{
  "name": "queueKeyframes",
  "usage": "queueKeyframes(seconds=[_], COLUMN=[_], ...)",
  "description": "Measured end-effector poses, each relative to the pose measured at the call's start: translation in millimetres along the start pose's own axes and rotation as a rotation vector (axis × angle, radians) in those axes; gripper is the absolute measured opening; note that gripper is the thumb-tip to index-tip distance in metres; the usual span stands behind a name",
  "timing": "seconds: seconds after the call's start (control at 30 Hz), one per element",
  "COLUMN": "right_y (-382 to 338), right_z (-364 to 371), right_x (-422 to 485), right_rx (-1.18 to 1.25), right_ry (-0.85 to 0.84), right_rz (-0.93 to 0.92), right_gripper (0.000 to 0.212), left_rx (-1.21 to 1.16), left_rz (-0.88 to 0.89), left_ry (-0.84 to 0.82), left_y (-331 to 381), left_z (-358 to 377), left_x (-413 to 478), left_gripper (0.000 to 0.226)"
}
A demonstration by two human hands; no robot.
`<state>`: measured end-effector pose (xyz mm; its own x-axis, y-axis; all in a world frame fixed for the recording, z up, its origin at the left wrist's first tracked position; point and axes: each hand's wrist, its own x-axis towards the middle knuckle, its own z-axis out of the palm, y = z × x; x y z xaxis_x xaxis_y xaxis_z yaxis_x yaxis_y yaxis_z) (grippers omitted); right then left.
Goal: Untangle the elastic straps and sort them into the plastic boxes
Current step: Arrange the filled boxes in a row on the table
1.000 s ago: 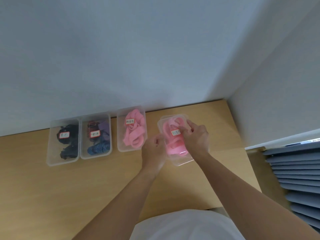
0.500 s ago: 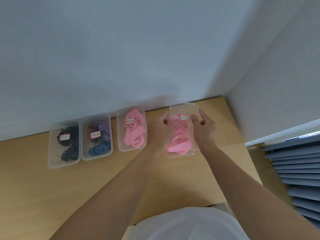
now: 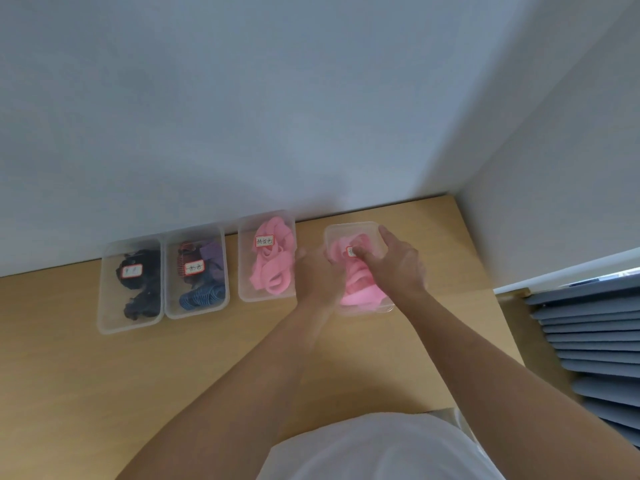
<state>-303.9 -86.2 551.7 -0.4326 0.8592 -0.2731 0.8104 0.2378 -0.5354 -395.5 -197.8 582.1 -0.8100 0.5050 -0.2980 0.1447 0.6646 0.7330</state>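
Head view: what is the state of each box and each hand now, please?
Black-strap box: lidless, holds straps, untouched.
Mixed-colour box: lidless, holds straps, untouched.
Middle pink box: lidless, holds straps, untouched.
Right pink box: lidless, holds straps, held by both hands.
Left hand: grips right pink box's left side.
Right hand: grips its right side, thumb inside.

1. One wide-angle camera, worn on the person's head, faces forward and steeply down over the light wooden bench [image 3: 86, 393].
2. It looks from the near edge to the far edge, with the pale wall [image 3: 242, 116] above.
3. Close in: the left hand [image 3: 320, 277] and right hand [image 3: 394, 268], at the clear plastic box [image 3: 349, 226] near the far right corner, sit mid-frame.
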Motion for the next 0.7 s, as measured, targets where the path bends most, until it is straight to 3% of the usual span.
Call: queueKeyframes(seconds=[0.03,0.13,0.27,0.53,0.7], right_y=[0,1,5,20,23], right_z=[0,2,3,9,12], right_x=[0,0,1,-16,-21], right_rx=[-0.024,-0.063,-0.055,-0.077,-0.112], right_ry=[0.004,0.027,0.015,0.085,0.099], right_rz=[-0.012,-0.039,-0.041,-0.079,-0.055], right_gripper=[0.083,0.082,0.082,0.084,0.087], left_rx=[0.033,0.151,0.21,0.263,0.254], left_rz=[0.01,0.076,0.137,0.148,0.162], left_ry=[-0.018,-0.077,-0.117,-0.177,-0.212], left_y=[-2,-8,-12,-21,-23], left_z=[1,6,7,13,16], left_x=[0,0,6,6,8], left_gripper=[0.016,0.049,0.032,0.068,0.074])
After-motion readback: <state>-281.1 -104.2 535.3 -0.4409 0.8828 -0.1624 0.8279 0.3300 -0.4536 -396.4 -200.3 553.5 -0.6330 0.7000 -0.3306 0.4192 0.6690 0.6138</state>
